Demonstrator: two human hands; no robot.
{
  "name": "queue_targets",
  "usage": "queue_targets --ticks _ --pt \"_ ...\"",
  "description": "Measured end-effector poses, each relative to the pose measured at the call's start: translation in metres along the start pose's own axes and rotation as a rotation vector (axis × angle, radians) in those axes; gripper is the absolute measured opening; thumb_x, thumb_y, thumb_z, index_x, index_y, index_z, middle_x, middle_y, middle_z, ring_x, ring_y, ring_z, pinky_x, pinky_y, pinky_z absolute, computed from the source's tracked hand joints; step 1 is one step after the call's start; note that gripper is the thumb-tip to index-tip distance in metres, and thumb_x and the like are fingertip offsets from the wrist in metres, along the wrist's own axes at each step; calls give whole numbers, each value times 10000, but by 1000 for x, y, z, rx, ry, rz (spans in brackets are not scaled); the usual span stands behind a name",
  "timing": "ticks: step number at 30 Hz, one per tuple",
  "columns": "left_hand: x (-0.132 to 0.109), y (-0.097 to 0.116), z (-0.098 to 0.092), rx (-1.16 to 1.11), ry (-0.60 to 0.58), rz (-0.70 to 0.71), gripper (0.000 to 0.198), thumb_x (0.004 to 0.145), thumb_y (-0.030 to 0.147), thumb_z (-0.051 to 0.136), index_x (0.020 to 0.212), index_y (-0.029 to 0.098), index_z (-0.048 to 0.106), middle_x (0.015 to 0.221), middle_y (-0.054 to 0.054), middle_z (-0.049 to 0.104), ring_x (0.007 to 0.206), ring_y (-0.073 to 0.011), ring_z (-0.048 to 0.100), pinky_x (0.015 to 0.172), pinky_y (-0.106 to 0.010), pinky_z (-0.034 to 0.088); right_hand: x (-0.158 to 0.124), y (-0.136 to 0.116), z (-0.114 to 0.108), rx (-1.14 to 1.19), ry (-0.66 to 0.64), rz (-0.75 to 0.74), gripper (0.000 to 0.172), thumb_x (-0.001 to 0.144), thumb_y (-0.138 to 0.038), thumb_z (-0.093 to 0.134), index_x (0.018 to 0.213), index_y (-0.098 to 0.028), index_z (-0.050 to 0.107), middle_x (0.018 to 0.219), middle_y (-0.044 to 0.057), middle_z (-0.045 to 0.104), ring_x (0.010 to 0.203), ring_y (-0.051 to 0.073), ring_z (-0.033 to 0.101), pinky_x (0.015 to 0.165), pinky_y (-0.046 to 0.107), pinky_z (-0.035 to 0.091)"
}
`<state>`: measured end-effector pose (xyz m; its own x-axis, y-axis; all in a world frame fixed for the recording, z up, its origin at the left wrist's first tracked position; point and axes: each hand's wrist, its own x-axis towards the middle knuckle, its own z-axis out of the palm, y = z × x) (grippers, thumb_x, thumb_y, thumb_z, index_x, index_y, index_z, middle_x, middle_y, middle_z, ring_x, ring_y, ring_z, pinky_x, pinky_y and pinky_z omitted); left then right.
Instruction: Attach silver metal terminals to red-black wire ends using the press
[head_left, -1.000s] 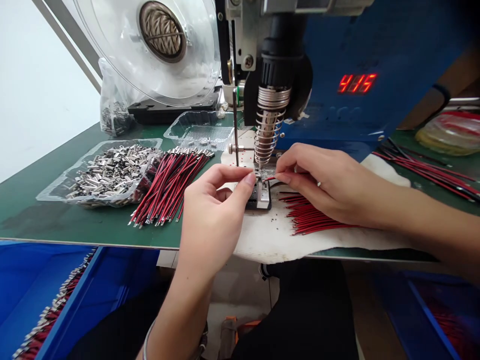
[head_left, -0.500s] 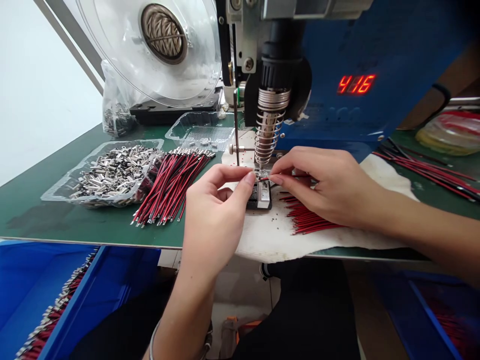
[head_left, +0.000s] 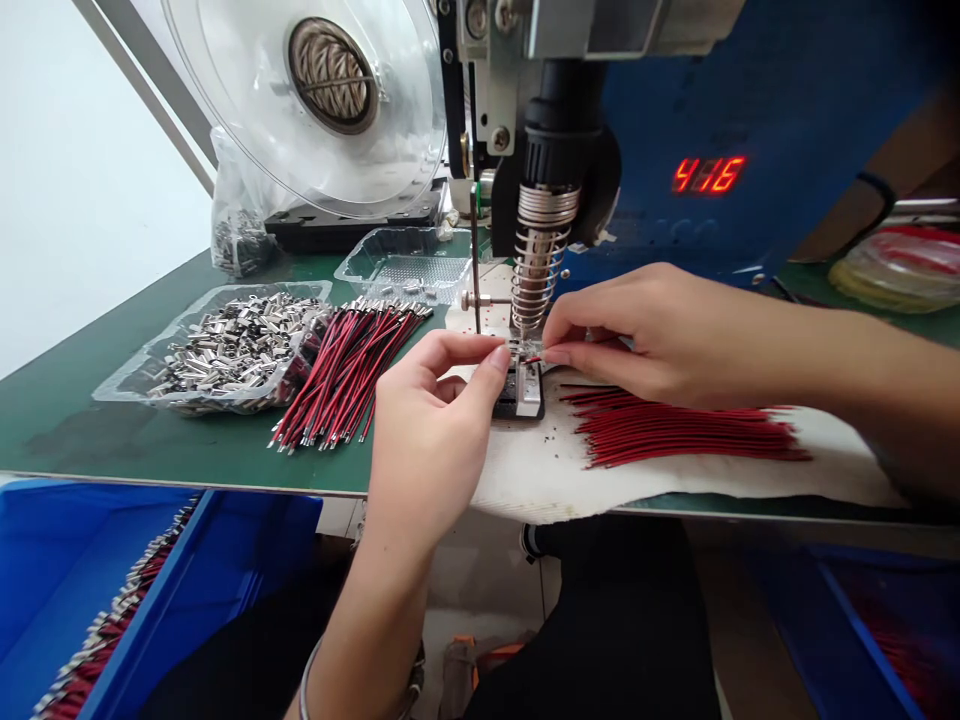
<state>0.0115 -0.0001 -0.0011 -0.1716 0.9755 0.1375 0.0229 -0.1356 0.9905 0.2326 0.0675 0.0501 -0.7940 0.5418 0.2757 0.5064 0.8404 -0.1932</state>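
Observation:
My left hand (head_left: 439, 425) is pinched closed at the left side of a small metal fixture (head_left: 530, 393). What its thumb and forefinger hold is too small to make out. From the right, my right hand (head_left: 637, 335) grips a thin red-and-black wire (head_left: 533, 360) between thumb and fingers, its end lying over the top of the fixture. Directly above stands the spring-wrapped soldering head (head_left: 536, 260), its tip close to the wire end. Below my right hand, a bundle of red and black wires (head_left: 675, 435) lies on a white cloth (head_left: 540, 490).
Left on the green table (head_left: 67, 425) are a clear tray (head_left: 120, 385) of metal connectors and a pile of wires with connectors (head_left: 352, 370). Behind are another clear tray (head_left: 409, 265) and a large reel (head_left: 225, 90). A blue machine (head_left: 675, 230) stands at right; a blue bin (head_left: 45, 560) sits below.
My right wrist and forearm have lifted and swung up, uncovering more of the wire bundle. The red wire end shows more plainly over the fixture. My left hand has stayed nearly still.

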Motion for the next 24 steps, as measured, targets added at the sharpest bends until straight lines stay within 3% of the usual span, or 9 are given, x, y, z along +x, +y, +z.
queue_targets --ticks 8,11,19,24 --pt "0 0 -1 -8 -3 12 59 930 261 842 903 219 810 642 45 560 503 -57 343 450 -216 228 8 -4 -11 19 -160 95 318 1140 -452 504 973 -241 673 806 28 711 667 186 552 655 364 345" --pt "0 1 0 -5 -7 12 73 932 260 841 896 211 801 694 33 612 499 -49 359 448 -219 229 8 -2 -4 60 -101 50 310 1142 -437 512 969 -225 657 792 27 684 685 182 537 679 360 351" --pt "-1 2 -1 10 -12 -21 92 937 287 854 908 216 804 602 52 524 488 -57 319 463 -228 187 -4 0 25 65 140 -84 224 1148 -287 516 953 -226 609 760 -29 628 644 141 548 659 299 402" --pt "-1 2 -1 24 -4 1 91 934 283 858 903 219 802 618 40 541 494 -67 342 471 -238 204 -7 2 29 -42 171 -110 245 1166 -283 481 962 -228 605 821 -1 683 702 159 592 643 307 388"
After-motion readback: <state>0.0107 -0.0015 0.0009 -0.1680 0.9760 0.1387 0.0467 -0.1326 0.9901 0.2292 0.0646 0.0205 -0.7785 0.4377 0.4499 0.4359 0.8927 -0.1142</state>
